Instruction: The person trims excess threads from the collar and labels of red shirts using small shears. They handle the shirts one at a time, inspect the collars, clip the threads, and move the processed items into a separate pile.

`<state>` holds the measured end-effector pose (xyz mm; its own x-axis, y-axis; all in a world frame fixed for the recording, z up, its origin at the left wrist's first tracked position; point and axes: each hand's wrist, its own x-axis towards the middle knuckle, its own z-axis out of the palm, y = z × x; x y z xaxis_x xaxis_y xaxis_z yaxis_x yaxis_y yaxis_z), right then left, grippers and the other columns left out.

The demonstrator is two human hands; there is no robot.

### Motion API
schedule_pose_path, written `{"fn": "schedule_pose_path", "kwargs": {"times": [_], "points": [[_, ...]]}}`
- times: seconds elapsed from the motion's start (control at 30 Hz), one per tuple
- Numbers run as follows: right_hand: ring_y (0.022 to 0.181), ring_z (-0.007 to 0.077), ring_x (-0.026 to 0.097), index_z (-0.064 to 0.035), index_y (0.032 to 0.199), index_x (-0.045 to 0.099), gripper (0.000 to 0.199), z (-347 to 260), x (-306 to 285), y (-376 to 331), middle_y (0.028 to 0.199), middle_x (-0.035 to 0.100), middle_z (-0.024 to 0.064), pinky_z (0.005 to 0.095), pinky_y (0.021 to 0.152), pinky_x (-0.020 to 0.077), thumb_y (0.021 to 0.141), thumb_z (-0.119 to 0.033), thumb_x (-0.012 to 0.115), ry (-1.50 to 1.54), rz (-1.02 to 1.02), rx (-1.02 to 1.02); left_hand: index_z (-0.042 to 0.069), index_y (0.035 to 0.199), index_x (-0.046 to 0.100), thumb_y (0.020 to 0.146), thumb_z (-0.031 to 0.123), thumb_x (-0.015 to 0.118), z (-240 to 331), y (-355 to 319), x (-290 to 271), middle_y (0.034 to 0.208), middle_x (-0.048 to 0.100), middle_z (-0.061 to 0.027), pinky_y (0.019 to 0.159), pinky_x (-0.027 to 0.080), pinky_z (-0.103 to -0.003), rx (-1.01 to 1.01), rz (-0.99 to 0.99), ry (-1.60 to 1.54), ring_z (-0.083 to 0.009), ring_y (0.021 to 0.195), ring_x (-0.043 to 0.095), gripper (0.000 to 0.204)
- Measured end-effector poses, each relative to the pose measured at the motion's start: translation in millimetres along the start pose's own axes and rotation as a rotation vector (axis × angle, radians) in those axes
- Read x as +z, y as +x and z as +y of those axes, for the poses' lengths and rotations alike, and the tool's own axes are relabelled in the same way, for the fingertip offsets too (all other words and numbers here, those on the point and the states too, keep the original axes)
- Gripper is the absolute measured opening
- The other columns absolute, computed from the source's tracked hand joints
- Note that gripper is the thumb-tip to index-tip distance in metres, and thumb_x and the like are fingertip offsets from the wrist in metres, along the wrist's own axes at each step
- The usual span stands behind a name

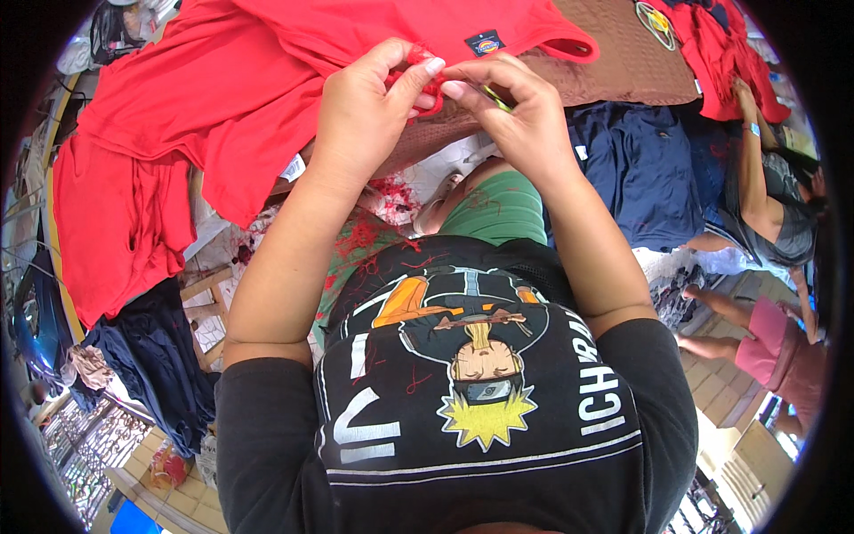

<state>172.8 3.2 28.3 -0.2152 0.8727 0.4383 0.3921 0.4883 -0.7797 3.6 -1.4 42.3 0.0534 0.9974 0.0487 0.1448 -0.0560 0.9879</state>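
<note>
Red garment (pixel 267 80): spread on table ahead, hem edge pinched by left hand (pixel 374 102); right hand (pixel 520 111) grips small green-handled tool (pixel 498 98). Loose red threads (pixel 365 236) litter lap; trimming apparently partway through.

Bright red garment (pixel 222 80) at far left, with a small dark blue label (pixel 485 42) edged in red and yellow. Brown textured surface (pixel 614 62) beyond. Navy blue clothes (pixel 640 169) at right. Red thread scraps (pixel 360 236) scattered near. Slim yellow-green tool (pixel 496 97) between the fingers.
</note>
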Motion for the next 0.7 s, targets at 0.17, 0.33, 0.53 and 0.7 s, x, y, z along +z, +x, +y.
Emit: {"fn": "schedule_pose_path", "kwargs": {"times": [0.17, 0.33, 0.53, 0.7], "points": [[0.067, 0.018, 0.059, -0.0024, 0.092, 0.067, 0.017, 0, 2, -1, 0.077, 0.064, 0.0101, 0.0304, 0.064, 0.0465, 0.08, -0.014, 0.071, 0.007, -0.095, 0.134, 0.001, 0.094, 0.064, 0.087, 0.014, 0.065, -1, -2, 5, 0.079, 0.069, -0.0095, 0.058, 0.052, -0.025, 0.157, 0.015, 0.136, -0.0136, 0.067, 0.068, 0.016], [0.068, 0.0162, 0.061, -0.0009, 0.09, 0.062, 0.013, -1, -2, -6, 0.074, 0.065, 0.0095, 0.0303, 0.065, 0.0475, 0.088, -0.013, 0.063, 0.075, -0.175, 0.328, 0.003, 0.094, 0.069, 0.086, 0.014, 0.066, -8, -3, 2, 0.079, 0.07, -0.0085, 0.061, 0.052, -0.025, 0.136, -0.038, 0.233, -0.0121, 0.069, 0.068, 0.014], [0.073, 0.0153, 0.063, 0.0002, 0.092, 0.059, 0.012, 1, -5, -11, 0.076, 0.067, 0.0093, 0.0306, 0.068, 0.0483, 0.091, -0.012, 0.058, 0.339, -0.198, 0.497, 0.006, 0.094, 0.072, 0.085, 0.012, 0.066, -12, -6, 3, 0.08, 0.071, -0.0072, 0.064, 0.051, -0.024, 0.223, -0.102, 0.458, -0.0122, 0.07, 0.067, 0.012], [0.076, 0.0225, 0.065, 0.0, 0.097, 0.058, 0.016, 1, -8, -12, 0.079, 0.066, 0.0126, 0.032, 0.071, 0.0489, 0.089, -0.014, 0.06, 0.0, -0.201, 0.197, 0.007, 0.094, 0.071, 0.084, 0.015, 0.066, -9, -5, 1, 0.081, 0.07, -0.0099, 0.065, 0.052, -0.028, 0.317, -0.182, 0.698, -0.019, 0.07, 0.068, 0.013]]}}
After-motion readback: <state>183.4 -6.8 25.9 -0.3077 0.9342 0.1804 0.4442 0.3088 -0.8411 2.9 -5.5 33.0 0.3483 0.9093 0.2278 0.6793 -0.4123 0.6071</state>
